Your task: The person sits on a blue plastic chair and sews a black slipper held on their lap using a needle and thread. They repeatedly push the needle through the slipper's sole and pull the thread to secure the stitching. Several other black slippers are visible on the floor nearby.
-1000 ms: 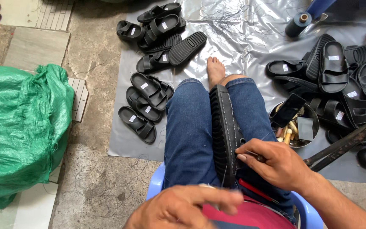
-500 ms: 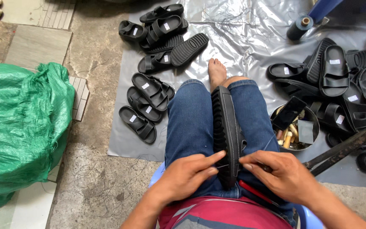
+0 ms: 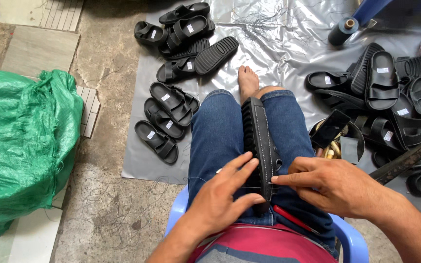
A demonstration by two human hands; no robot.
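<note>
Partly hidden, black sandal (image 3: 258,136): left hand (image 3: 222,197) steadies; right fingers (image 3: 282,179) pinch unclear thread.

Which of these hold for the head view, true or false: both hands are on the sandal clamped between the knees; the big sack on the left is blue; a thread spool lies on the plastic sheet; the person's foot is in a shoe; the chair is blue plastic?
1. Both the left hand and right hand touch the black sandal held on edge between the knees. True.
2. The big sack is blue. False: the sack is green.
3. A dark thread spool lies on the silver plastic sheet. True.
4. The foot is in a shoe. False: the foot is bare.
5. The chair is blue plastic. True.
</note>
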